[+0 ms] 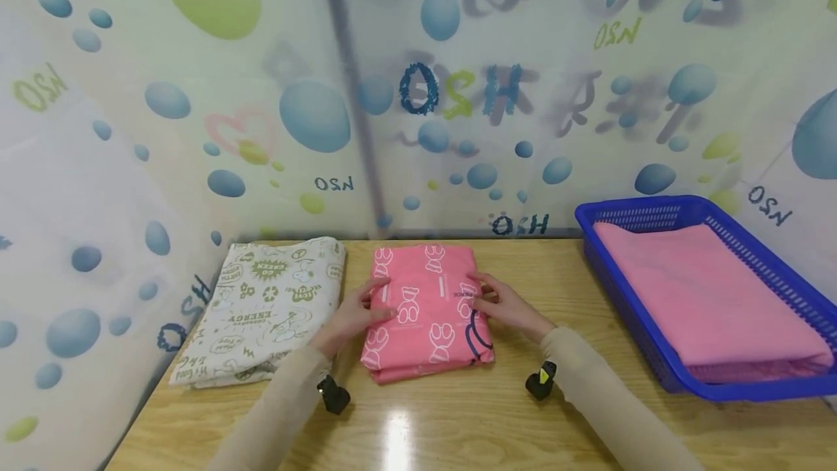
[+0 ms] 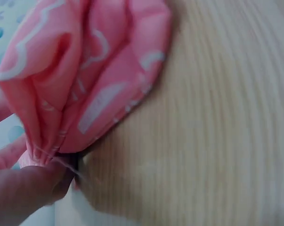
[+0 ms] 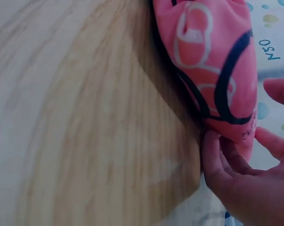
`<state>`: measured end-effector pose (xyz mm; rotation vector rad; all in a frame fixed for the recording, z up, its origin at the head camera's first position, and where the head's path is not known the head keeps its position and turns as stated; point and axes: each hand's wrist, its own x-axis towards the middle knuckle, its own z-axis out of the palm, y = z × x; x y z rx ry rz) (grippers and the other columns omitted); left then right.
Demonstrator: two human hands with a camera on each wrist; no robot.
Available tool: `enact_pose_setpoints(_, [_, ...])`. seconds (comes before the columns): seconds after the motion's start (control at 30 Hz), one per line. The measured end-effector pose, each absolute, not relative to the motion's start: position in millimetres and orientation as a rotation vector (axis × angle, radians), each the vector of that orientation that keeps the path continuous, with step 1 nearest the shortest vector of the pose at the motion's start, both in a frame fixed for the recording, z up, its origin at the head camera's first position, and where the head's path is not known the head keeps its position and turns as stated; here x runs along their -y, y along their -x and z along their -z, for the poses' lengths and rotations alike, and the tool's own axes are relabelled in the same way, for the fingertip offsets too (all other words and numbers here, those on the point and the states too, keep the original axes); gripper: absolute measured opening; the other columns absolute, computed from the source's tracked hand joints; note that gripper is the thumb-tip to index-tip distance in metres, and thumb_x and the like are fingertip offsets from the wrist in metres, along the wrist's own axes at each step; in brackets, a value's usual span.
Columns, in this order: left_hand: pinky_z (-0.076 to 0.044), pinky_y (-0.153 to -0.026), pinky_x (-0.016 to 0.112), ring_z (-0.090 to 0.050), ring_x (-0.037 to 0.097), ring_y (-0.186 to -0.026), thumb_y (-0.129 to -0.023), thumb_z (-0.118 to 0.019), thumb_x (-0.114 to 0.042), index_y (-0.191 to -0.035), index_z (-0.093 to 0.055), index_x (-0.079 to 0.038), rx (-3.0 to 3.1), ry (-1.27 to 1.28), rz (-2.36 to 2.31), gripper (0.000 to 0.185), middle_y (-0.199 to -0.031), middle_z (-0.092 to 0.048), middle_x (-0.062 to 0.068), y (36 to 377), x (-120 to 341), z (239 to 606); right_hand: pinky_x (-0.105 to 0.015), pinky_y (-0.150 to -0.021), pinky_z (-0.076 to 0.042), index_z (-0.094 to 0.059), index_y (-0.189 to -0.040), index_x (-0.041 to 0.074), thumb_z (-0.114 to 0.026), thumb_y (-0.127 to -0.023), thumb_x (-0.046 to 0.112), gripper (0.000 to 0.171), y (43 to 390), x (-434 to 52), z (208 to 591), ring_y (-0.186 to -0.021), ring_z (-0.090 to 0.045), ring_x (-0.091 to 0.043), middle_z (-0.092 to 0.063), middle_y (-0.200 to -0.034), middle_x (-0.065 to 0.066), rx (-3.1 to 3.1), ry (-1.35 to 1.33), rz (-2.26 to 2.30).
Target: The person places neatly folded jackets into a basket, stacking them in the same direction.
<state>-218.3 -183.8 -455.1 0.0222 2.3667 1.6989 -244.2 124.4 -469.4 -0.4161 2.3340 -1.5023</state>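
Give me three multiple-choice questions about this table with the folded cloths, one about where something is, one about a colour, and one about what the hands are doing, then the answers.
1. Where is the folded white cloth with green print?
A. In the basket
B. On the table, left of the pink patterned cloth
C. On top of the pink patterned cloth

2. What colour is the plastic basket?
A. Blue
B. Green
C. White

3. What are the hands doing?
A. Hanging idle off the table
B. Both touching the folded pink patterned cloth
C. Lifting the basket

Answers: 1 B, the folded white cloth with green print lies on the wooden table beside the folded pink patterned cloth. 2 A, the plastic basket is blue. 3 B, the left hand and right hand rest on its two sides.
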Motion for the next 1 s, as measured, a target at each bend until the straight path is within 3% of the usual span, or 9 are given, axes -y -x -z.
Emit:
enact_pose_setpoints(0.17, [-0.045,-0.095,0.042,-0.051,0.035,-0.115,-0.082,-0.072,0.000,-0.144,-0.045,-0.012,-2.155,0.018,-1.873,0.069,-0.132,-0.048,0.026,221,183,459,-0.046,-0.091,-0.047,-0.034,-0.150,0.015,-0.062,-0.095,0.026,0.062,242,-130,469,-0.116,-0.049,-0.037,-0.046,-0.131,-0.019,-2.318,0.408,1.558])
enact_pose_setpoints(0.43, [-0.041,-0.100,0.042,-0.033,0.038,-0.131,-0.088,-0.061,0.008,-0.149,-0.036,-0.014,-1.934,-0.076,-1.985,0.070,-0.155,-0.020,0.018,219,181,461,-0.052,-0.101,-0.038,-0.026,-0.154,0.015,-0.065,-0.094,0.025,0.072,240,-143,475,-0.126,-0.043,-0.042,-0.036,-0.145,-0.025,-2.229,0.473,1.639])
enact_pose_setpoints(0.6, [-0.046,-0.094,0.043,-0.034,0.038,-0.130,-0.093,-0.054,0.007,-0.153,-0.028,-0.022,-1.788,-0.151,-1.977,0.072,-0.158,0.001,0.014,216,182,461,-0.050,-0.101,-0.038,-0.030,-0.153,0.020,-0.066,-0.093,0.028,0.071,240,-150,477,-0.126,-0.044,-0.036,-0.036,-0.147,-0.018,-2.194,0.449,1.644])
enact_pose_setpoints(0.7, [-0.048,-0.092,0.044,-0.035,0.039,-0.129,-0.092,-0.054,0.008,-0.154,-0.024,-0.022,-1.751,-0.177,-1.971,0.075,-0.158,0.006,0.014,215,182,463,-0.050,-0.101,-0.039,-0.029,-0.153,0.018,-0.065,-0.094,0.027,0.070,239,-153,478,-0.127,-0.043,-0.037,-0.035,-0.147,-0.021,-2.177,0.463,1.655])
enact_pose_setpoints(0.9, [-0.044,-0.096,0.042,-0.019,0.040,-0.139,-0.089,-0.058,0.010,-0.154,-0.026,-0.021,-1.841,-0.219,-1.988,0.079,-0.159,0.001,0.010,217,176,462,-0.050,-0.104,-0.036,-0.030,-0.153,0.024,-0.067,-0.092,0.031,0.072,238,-159,480,-0.133,-0.036,-0.038,-0.028,-0.153,-0.018,-2.106,0.361,1.710])
enact_pose_setpoints(1.0, [-0.045,-0.096,0.044,-0.022,0.042,-0.137,-0.088,-0.059,0.010,-0.153,-0.025,-0.020,-1.885,-0.202,-1.987,0.079,-0.156,-0.008,0.016,219,172,459,-0.050,-0.105,-0.034,-0.029,-0.153,0.027,-0.067,-0.092,0.032,0.072,236,-162,480,-0.136,-0.032,-0.039,-0.024,-0.155,-0.016,-2.081,0.330,1.744])
